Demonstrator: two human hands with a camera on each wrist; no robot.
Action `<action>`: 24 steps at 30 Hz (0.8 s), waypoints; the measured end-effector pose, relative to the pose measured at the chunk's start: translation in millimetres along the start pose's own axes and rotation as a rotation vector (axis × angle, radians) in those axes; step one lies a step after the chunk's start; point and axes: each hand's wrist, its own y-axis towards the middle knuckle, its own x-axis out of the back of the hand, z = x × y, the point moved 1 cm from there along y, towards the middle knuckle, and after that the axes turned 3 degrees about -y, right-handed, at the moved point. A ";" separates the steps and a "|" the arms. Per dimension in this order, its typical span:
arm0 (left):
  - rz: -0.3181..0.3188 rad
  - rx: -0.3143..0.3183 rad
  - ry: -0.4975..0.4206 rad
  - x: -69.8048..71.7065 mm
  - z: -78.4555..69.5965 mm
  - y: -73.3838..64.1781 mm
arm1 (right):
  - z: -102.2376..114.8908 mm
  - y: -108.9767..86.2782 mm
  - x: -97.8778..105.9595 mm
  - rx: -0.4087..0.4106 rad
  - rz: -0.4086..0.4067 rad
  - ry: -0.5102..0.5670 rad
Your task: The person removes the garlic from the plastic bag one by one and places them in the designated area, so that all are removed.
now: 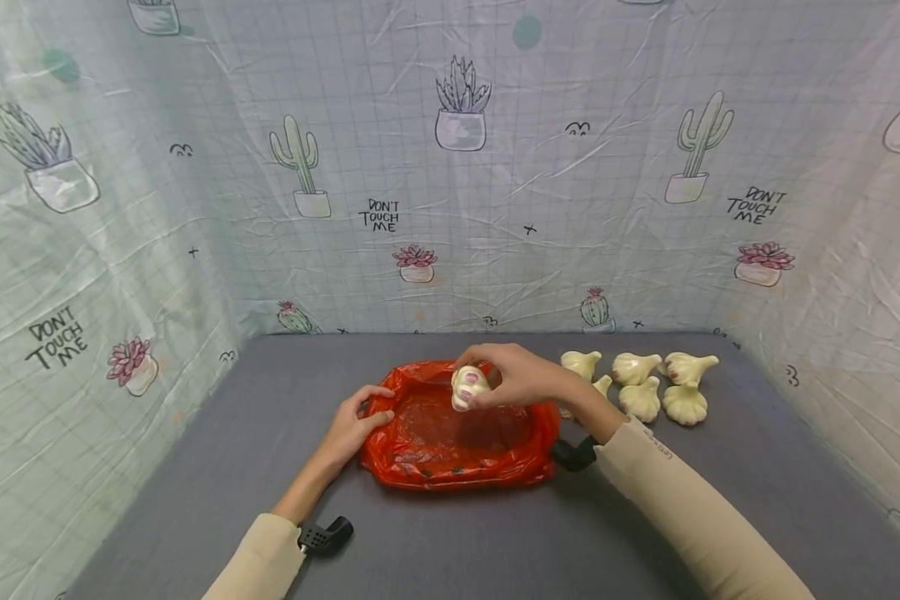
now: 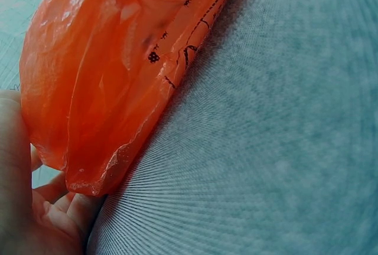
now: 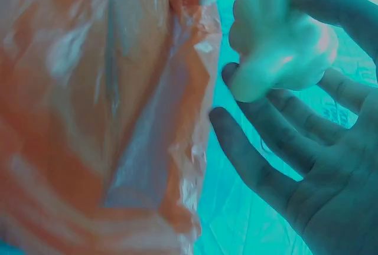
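Observation:
A red plastic bag lies on the table with its mouth spread wide, facing up. At its left rim my left hand pinches the plastic between thumb and fingers. Dark printed marks show on the bag's side in the left wrist view. Over the bag's opening, my right hand holds a pale garlic bulb with purplish patches. In the right wrist view thumb and fingers grip the bulb, while one finger stands apart from it.
Several more garlic bulbs sit in rows on the grey table right of the bag, some partly behind my right forearm. A patterned curtain encloses the back and both sides. A black wrist device is strapped at my left sleeve.

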 end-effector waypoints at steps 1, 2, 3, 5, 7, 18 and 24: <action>-0.001 0.002 0.001 0.0 0.3 0.2 | -1.0 -3.0 2.1 -0.001 -0.011 0.000; 0.000 0.003 0.002 0.0 0.5 0.3 | -2.0 -6.1 4.2 -0.005 -0.021 0.004; 0.000 0.004 0.003 0.0 0.7 0.5 | -3.0 -9.3 6.2 -0.011 -0.034 0.000; 0.000 0.005 0.007 0.1 0.9 0.9 | -4.6 -15.1 9.8 -0.026 -0.059 -0.005; 0.002 0.005 0.010 0.2 1.4 1.0 | -6.7 -20.5 12.5 -0.038 -0.080 0.001; -0.001 0.014 -0.003 -1.0 1.9 0.6 | -14.9 -52.4 24.1 -0.012 -0.161 -0.006; -0.004 0.005 -0.006 -0.5 1.2 1.0 | -18.4 -68.8 30.3 -0.056 -0.180 0.013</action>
